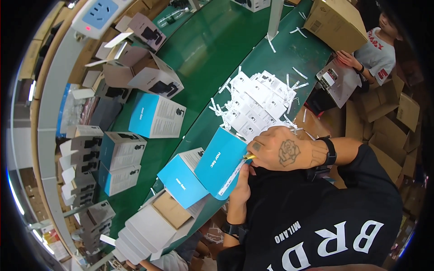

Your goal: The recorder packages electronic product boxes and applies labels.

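My right hand is closed round a thin yellow tool. The tool's tip meets the edge of a blue carton, where a narrow white strip with small dark print runs along the side. My left hand grips that same edge from below, its fingers partly hidden. The carton stands tilted against a second blue box on its left. Just beyond my right hand lies a spread pile of white printed label sheets with loose strips around it.
Blue and white boxes stand in rows on the green table. At the lower left are stacked open white cartons. A grey post rises from the table. A co-worker handles a flat white box at the upper right, near brown cartons.
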Tool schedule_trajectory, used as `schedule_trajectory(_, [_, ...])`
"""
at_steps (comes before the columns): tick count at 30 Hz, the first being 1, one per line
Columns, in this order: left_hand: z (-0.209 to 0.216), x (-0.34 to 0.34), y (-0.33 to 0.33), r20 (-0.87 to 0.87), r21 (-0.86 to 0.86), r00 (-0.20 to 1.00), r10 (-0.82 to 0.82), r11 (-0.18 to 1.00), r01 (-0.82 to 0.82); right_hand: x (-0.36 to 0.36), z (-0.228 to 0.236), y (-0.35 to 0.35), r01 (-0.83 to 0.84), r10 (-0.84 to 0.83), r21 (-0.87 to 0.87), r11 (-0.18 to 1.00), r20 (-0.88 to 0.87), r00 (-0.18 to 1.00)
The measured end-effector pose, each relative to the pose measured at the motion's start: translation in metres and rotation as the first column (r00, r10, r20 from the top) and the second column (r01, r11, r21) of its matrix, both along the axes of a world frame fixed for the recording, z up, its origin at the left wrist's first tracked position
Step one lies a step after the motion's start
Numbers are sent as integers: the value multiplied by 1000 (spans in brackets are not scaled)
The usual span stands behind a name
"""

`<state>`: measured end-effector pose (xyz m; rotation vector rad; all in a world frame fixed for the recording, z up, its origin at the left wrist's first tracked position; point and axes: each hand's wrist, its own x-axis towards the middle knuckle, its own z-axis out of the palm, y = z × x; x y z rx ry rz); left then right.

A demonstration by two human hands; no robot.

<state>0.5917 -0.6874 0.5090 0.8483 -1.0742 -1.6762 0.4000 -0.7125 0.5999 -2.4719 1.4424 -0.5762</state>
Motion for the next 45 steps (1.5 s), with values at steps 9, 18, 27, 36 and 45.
schedule_trajectory(9, [-25, 34, 21, 100, 156, 983, -153, 978, 137, 20, -6, -1, -193, 195, -23, 981, 144, 970])
schedule_trajectory(18, [-4, 27, 15, 21, 306, 997, -72, 950, 62, -15, 48, -16, 50, -205, 244, 968, 663, 720])
schedule_trajectory(27, [45, 36, 40, -163, 334, 922, 352, 899, -284, -93, -203, -87, 624, -706, 404, 669, 85, 703])
schedule_trajectory(36, [42, 65, 38, 516, 14, 797, 314, 927, -374, -60, -123, -105, 214, -306, 254, 943, 412, 858])
schedule_trajectory(45, [9, 84, 29, 766, -611, 312, 561, 787, 84, 3, -71, -45, -398, 413, -109, 911, 262, 872])
